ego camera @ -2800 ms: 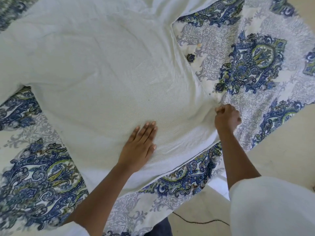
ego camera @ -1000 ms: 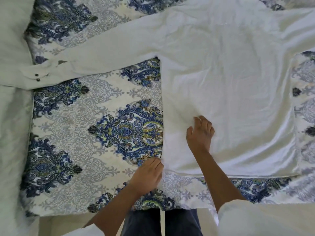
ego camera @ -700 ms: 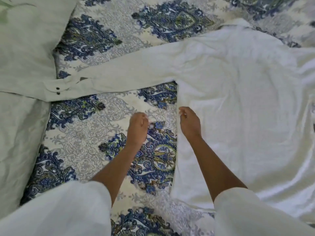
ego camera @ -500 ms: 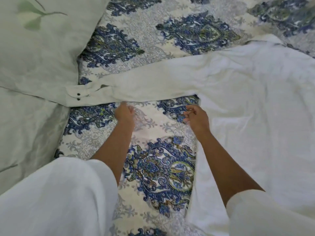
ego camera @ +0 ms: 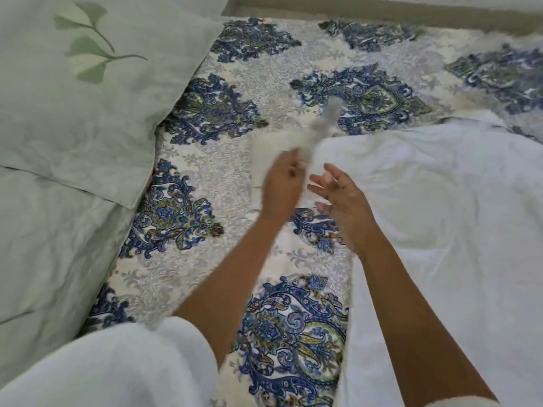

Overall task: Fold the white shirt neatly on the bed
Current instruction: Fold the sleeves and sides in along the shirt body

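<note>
The white shirt (ego camera: 440, 215) lies spread over the right half of the bed, its body flat and slightly creased. Its left sleeve (ego camera: 318, 124) is lifted off the bedspread and blurred with motion, the cuff end in the air above my hands. My left hand (ego camera: 282, 189) is closed on that sleeve at the middle of the view. My right hand (ego camera: 342, 198) hovers beside it, palm up and fingers spread, holding nothing, at the shirt's left edge.
The bed carries a white bedspread with blue and green paisley motifs (ego camera: 235, 259). A pale green pillow with a leaf print (ego camera: 88, 98) lies at the upper left. A green duvet (ego camera: 44, 254) runs down the left side. A beige strip (ego camera: 382, 11) borders the far edge.
The sleeve lay stretched flat to the left before. My left hand has gripped it and swung it up and rightward toward the shirt body. My right hand has opened.
</note>
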`<action>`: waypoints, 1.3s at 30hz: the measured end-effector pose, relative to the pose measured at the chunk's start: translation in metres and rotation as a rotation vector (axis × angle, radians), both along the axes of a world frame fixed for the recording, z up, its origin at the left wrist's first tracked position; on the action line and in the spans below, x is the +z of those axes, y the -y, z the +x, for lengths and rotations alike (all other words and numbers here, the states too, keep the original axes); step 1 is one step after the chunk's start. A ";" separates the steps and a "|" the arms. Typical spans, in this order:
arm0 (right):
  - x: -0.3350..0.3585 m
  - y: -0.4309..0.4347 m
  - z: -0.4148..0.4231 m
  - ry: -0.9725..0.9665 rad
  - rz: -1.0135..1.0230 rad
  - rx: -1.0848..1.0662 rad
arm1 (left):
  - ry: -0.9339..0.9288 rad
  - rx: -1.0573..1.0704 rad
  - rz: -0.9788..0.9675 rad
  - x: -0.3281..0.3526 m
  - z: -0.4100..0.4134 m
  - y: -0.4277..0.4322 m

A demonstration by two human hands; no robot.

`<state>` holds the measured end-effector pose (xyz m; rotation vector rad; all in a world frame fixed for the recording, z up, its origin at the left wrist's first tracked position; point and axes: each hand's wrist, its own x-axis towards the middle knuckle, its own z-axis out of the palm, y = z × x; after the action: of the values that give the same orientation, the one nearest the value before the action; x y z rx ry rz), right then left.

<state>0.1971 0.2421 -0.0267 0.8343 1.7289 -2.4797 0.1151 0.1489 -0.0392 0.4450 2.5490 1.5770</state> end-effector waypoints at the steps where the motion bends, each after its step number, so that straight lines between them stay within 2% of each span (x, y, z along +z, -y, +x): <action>1: 0.006 -0.009 0.002 0.013 0.034 -0.085 | -0.083 -0.143 -0.102 -0.001 0.023 -0.024; 3: 0.015 -0.040 0.019 0.069 0.089 -0.353 | -0.229 -0.301 -0.251 -0.001 0.064 -0.062; 4: 0.017 -0.062 0.032 0.091 0.055 -0.459 | -0.276 -0.315 -0.266 0.002 0.082 -0.075; 6: 0.020 -0.106 0.058 0.091 -0.011 -0.537 | -0.330 -0.305 -0.240 -0.001 0.105 -0.084; 9: 0.027 -0.188 0.097 0.026 0.000 -0.587 | -0.302 -0.261 -0.219 -0.022 0.122 -0.086; 13: 0.022 -0.303 0.148 -0.030 -0.076 -0.816 | -0.218 -0.257 -0.415 -0.057 0.139 -0.094; 15: 0.009 -0.335 0.173 0.081 -0.193 -0.801 | -0.095 -0.199 -0.502 -0.069 0.142 -0.104; 18: -0.027 -0.334 0.183 0.369 -0.344 -0.646 | 0.112 -0.048 -0.517 -0.080 0.134 -0.119; 20: -0.051 -0.317 0.174 0.432 -0.392 -0.604 | 0.170 0.010 -0.540 -0.082 0.125 -0.129; 24: -0.071 -0.299 0.141 0.352 -0.451 -0.633 | 0.008 -0.076 -0.674 -0.082 0.101 -0.149; 26: -0.074 -0.302 0.127 0.314 -0.466 -0.690 | -0.148 -0.149 -0.786 -0.084 0.094 -0.160; 29: -0.079 -0.316 0.124 0.319 -0.379 -0.812 | -0.374 -0.222 -0.963 -0.089 0.092 -0.169; 32: -0.081 -0.335 0.151 0.298 -0.299 -1.056 | -0.517 -0.278 -0.957 -0.092 0.097 -0.172; 33: -0.079 -0.336 0.161 0.310 -0.303 -1.079 | -0.571 -0.310 -0.928 -0.093 0.101 -0.174; 35: -0.076 -0.330 0.174 0.366 -0.344 -0.974 | -0.585 -0.350 -0.867 -0.097 0.110 -0.178; 39: -0.071 -0.307 0.167 0.463 -0.318 -0.568 | -0.482 -0.298 -0.855 -0.101 0.118 -0.183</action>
<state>0.3641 0.5492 -0.0979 1.8680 1.0108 -2.4506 0.2332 0.3314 -0.1399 1.0909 2.9622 0.2134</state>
